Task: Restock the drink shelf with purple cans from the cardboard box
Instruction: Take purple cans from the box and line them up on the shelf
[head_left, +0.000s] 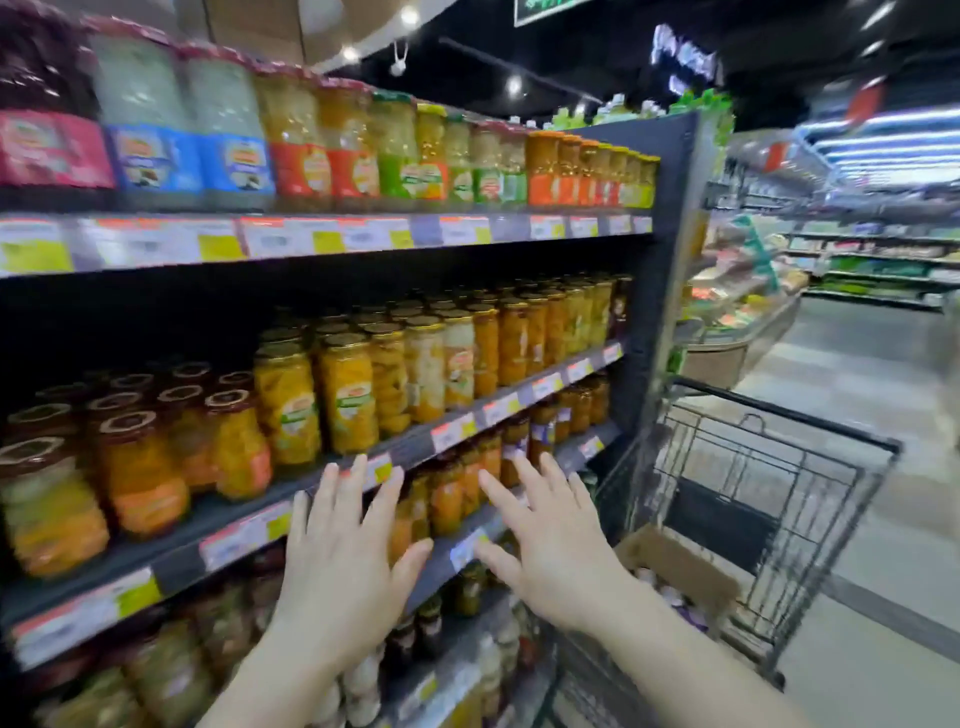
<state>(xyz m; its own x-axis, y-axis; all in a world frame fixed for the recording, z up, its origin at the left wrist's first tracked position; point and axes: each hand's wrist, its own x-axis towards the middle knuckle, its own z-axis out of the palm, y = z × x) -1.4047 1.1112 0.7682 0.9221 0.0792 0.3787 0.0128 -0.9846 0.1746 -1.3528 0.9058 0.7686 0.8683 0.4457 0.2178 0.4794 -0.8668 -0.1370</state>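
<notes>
My left hand (345, 551) and my right hand (550, 540) are both raised in front of me, fingers spread and straight, holding nothing. They hover before the shelf edge (441, 556) of a rack full of fruit jars. An open cardboard box (680, 566) sits in a shopping cart (769, 509) to my right, just beyond my right wrist. Small purple-and-white tops (670, 592) show inside the box, blurred. No purple can is in either hand.
The rack on the left carries jars of preserved fruit (343, 395) on several shelves with price tags (249, 535). The dark end panel (660, 291) of the rack stands beside the cart. An aisle floor (883, 395) and chilled displays lie to the right.
</notes>
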